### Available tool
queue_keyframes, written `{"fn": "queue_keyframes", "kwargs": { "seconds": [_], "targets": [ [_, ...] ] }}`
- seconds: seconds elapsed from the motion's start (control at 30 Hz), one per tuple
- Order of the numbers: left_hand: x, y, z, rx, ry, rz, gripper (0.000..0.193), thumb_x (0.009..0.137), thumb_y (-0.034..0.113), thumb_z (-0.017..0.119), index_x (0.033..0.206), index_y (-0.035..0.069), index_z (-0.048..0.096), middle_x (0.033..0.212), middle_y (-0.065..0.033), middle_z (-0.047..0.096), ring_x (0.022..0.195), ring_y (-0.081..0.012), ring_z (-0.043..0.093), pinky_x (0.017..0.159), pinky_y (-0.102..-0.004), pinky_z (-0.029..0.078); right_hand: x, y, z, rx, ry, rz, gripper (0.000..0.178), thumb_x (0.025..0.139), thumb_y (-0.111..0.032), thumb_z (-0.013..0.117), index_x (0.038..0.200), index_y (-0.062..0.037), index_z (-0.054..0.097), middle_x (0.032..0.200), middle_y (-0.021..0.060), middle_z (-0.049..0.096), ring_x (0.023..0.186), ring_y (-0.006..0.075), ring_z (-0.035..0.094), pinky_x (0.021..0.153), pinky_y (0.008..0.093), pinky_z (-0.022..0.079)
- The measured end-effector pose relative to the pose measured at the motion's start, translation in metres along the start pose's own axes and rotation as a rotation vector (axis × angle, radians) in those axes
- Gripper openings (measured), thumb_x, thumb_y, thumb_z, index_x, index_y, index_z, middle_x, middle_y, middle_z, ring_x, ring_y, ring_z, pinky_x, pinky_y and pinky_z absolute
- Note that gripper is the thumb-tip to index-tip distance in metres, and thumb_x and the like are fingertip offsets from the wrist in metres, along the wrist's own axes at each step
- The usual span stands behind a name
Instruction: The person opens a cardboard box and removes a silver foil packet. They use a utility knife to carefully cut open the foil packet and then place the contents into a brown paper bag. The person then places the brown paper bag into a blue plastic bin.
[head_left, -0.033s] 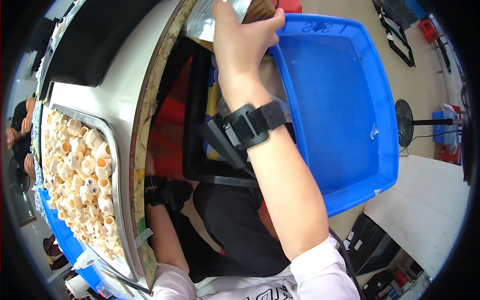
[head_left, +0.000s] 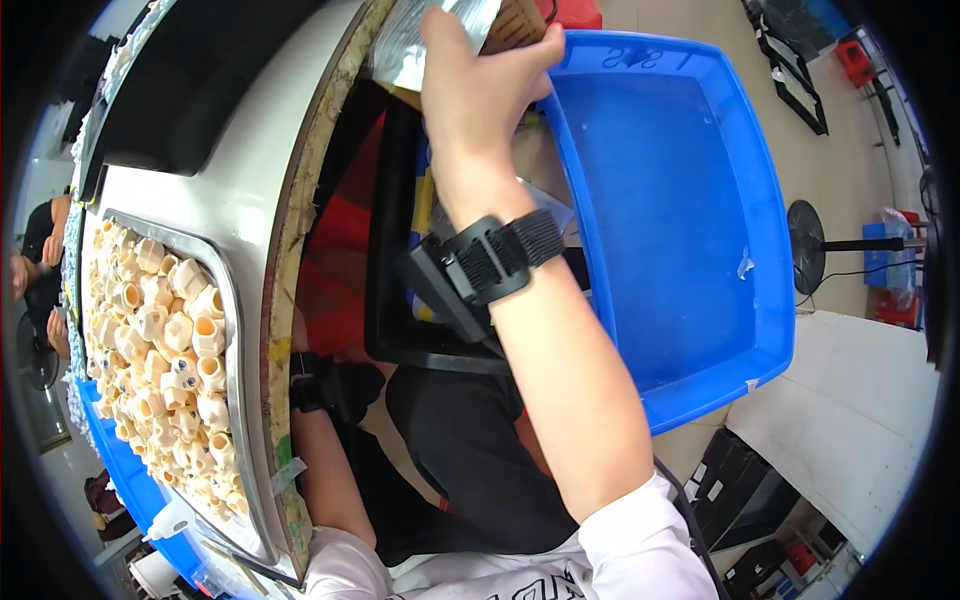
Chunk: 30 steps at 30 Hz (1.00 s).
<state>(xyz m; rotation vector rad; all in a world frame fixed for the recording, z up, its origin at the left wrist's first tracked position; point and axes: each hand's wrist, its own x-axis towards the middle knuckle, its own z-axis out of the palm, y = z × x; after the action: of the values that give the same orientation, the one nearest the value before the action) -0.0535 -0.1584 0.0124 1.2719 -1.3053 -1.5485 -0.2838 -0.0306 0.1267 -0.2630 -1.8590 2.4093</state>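
A silver-wrapped piece [head_left: 410, 48] sits just beyond the upper left corner of the blue bin [head_left: 660, 210], with printed brown cardboard [head_left: 519, 22] beside it, and the person's right hand [head_left: 485, 75] lies over both. One digit rests on the silver surface and another reaches toward the cardboard; these two are spread apart, but whether the hand clamps anything cannot be told, since the far side is hidden. The left hand [head_left: 300, 330] is in shadow below the table edge, well left of the bin, and its fingers cannot be made out. Handling of the silver piece seems to be partway through, as contact is made yet nothing shows it lifted or set down. Directly left of the bin stands a black crate [head_left: 440, 357], partly covered by the right forearm. Farther left, on the white table [head_left: 240, 170], a metal tray [head_left: 237, 370] is heaped with pale, hollow pieces [head_left: 160, 330]; judging by that heap, plenty is left there, untouched by either hand. How much is finished cannot be judged. Right of the bin stands a black fan [head_left: 806, 245].
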Motion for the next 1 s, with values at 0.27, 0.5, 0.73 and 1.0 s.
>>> {"fn": "queue_keyframes", "kwargs": {
  "seconds": [0.27, 0.5, 0.73, 1.0],
  "targets": [
    [-0.025, -0.004, -0.014, -0.34, -0.114, -0.159, 0.058, 0.092, 0.034, 0.051, 0.137, 0.005, 0.029, 0.142, -0.0156, 0.03, 0.127, -0.0295, 0.036, 0.105, -0.0401, 0.031, 0.0, 0.027, 0.04, 0.04, 0.002, 0.183, 0.091, 0.073, -0.028, 0.066, 0.138, 0.0051, 0.012, 0.129, 0.035, 0.026, 0.119, 0.043, 0.034, 0.101, 0.0427, 0.03],
    [-0.055, -0.017, -0.022, -0.565, -0.16, -0.322, 0.055, 0.092, 0.034, 0.051, 0.135, 0.005, 0.032, 0.14, -0.0149, 0.034, 0.125, -0.0287, 0.038, 0.104, -0.0396, 0.031, 0.041, 0.055, 0.078, 0.073, 0.06, 0.142, 0.085, 0.068, -0.027, 0.073, 0.13, 0.0037, 0.025, 0.112, 0.0328, 0.044, 0.103, 0.0423, 0.049, 0.092, 0.0443, 0.039],
    [-0.068, -0.023, -0.021, -0.647, -0.198, -0.435, 0.052, 0.092, 0.033, 0.051, 0.133, 0.005, 0.035, 0.138, -0.0142, 0.037, 0.124, -0.028, 0.04, 0.104, -0.039, 0.032, 0.062, 0.125, 0.133, 0.312, 0.023, 0.287, 0.038, 0.088, -0.015, 0.052, 0.12, 0.0012, 0.043, 0.111, 0.0196, 0.054, 0.097, 0.0292, 0.055, 0.086, 0.0371, 0.043],
    [-0.072, -0.028, -0.027, -0.682, -0.211, -0.483, 0.049, 0.093, 0.033, 0.051, 0.131, 0.005, 0.038, 0.135, -0.0134, 0.04, 0.122, -0.0271, 0.043, 0.103, -0.0385, 0.033, 0.049, 0.133, 0.135, 0.312, -0.107, 0.355, 0.035, 0.089, -0.014, 0.05, 0.12, -0.0004, 0.044, 0.112, 0.0149, 0.054, 0.098, 0.0248, 0.054, 0.086, 0.0347, 0.043]
  ]
}}
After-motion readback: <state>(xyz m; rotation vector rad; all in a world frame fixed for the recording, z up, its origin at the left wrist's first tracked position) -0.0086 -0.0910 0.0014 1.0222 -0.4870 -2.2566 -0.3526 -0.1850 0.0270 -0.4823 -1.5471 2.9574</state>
